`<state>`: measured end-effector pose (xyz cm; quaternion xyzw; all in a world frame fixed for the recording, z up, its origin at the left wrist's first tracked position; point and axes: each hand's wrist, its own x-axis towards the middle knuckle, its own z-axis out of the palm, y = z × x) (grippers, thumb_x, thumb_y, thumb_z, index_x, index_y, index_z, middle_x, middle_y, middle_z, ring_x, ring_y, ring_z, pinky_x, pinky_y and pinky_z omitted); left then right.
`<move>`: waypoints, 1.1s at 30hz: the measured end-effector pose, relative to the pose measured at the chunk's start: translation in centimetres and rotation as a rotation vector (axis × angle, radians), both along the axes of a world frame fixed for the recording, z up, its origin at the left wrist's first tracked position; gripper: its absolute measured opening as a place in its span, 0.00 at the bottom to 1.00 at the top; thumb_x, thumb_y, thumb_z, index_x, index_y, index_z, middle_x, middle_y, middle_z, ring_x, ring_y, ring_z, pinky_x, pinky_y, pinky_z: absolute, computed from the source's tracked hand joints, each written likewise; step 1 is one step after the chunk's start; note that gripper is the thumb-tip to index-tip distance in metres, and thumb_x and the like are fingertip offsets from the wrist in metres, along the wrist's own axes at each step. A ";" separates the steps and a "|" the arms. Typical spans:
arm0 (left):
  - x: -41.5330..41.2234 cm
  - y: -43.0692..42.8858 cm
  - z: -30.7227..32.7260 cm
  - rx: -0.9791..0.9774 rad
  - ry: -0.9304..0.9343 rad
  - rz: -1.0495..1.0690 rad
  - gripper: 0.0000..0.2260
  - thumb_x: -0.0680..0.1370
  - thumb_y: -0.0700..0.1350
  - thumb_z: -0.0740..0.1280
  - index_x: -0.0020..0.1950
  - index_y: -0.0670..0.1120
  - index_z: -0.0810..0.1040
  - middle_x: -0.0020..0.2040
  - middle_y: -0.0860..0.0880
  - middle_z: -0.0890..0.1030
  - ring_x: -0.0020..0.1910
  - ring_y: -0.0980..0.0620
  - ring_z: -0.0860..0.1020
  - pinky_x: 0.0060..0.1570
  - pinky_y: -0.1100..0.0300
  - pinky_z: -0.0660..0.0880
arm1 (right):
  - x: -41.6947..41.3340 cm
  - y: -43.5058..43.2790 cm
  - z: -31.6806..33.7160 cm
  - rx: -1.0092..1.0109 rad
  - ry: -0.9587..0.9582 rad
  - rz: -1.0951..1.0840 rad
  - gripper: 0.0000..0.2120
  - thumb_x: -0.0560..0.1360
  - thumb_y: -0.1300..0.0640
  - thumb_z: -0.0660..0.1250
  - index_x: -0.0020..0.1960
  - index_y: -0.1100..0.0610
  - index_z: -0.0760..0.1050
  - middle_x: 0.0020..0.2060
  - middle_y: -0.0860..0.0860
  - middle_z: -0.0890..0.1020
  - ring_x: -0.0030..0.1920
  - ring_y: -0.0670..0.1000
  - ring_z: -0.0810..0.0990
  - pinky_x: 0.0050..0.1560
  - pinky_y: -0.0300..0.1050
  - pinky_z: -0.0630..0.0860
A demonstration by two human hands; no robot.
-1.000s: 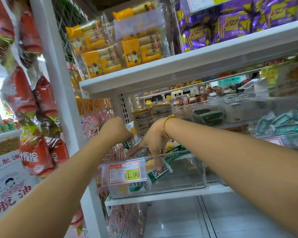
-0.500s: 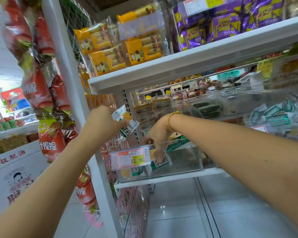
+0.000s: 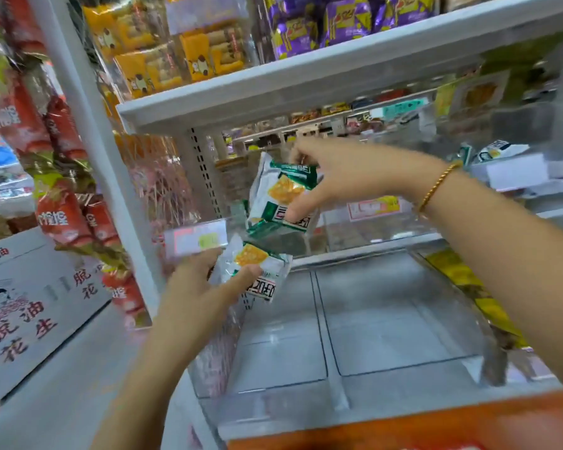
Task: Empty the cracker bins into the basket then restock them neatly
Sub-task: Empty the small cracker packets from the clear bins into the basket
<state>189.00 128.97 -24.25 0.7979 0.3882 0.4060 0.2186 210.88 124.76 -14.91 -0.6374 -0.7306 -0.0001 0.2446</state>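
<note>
My right hand [image 3: 335, 177] pinches a white-and-green cracker packet [image 3: 278, 193] between thumb and fingers, lifted in front of the clear cracker bin [image 3: 355, 228] on the middle shelf. Lower left, my left hand [image 3: 202, 280] grips a second packet of the same kind [image 3: 257, 267] just below the bin's price tag [image 3: 195, 240]. An orange edge, perhaps the basket [image 3: 371, 430], shows blurred at the bottom of the view. The inside of the bin is hard to read through the motion blur.
A white shelf upright [image 3: 88, 131] stands left of my hands, with red snack bags [image 3: 62, 209] hanging beside it. Yellow biscuit packs [image 3: 163, 60] and purple packs [image 3: 322, 24] fill the upper shelf. A clear bin [image 3: 355, 319] sits below.
My right hand came up out of the bin holding a packet. My left hand dropped from shoulder height to below the price tag with its packet. The view tilted downward.
</note>
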 end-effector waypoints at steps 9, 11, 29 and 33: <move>7.0 -3.0 -23.2 -0.573 0.458 -0.066 0.25 0.74 0.54 0.71 0.63 0.39 0.75 0.61 0.39 0.78 0.51 0.45 0.80 0.46 0.64 0.75 | 6.6 -8.7 -22.4 -0.580 0.193 -0.129 0.26 0.66 0.40 0.75 0.54 0.51 0.69 0.47 0.47 0.77 0.47 0.51 0.77 0.45 0.47 0.73; 8.7 -4.2 -27.7 -0.660 0.499 -0.092 0.21 0.74 0.53 0.70 0.61 0.41 0.76 0.58 0.44 0.79 0.51 0.47 0.79 0.46 0.62 0.74 | 8.2 -9.4 -29.1 -0.688 0.286 -0.187 0.22 0.66 0.41 0.76 0.50 0.48 0.67 0.45 0.46 0.75 0.44 0.49 0.75 0.39 0.42 0.70; 11.6 -7.4 -31.1 -0.597 0.575 -0.040 0.12 0.80 0.37 0.59 0.56 0.38 0.80 0.57 0.40 0.81 0.50 0.46 0.79 0.47 0.63 0.71 | 4.9 -10.8 -41.1 -0.909 0.133 -0.219 0.29 0.76 0.47 0.68 0.73 0.55 0.66 0.72 0.53 0.69 0.69 0.55 0.69 0.68 0.49 0.68; 10.4 -6.1 -24.1 -0.398 0.405 -0.023 0.15 0.80 0.45 0.63 0.34 0.42 0.74 0.31 0.44 0.75 0.29 0.52 0.70 0.28 0.66 0.63 | 5.0 -10.3 -33.2 -0.599 0.208 -0.237 0.11 0.75 0.48 0.69 0.43 0.56 0.77 0.39 0.49 0.80 0.38 0.45 0.77 0.36 0.37 0.69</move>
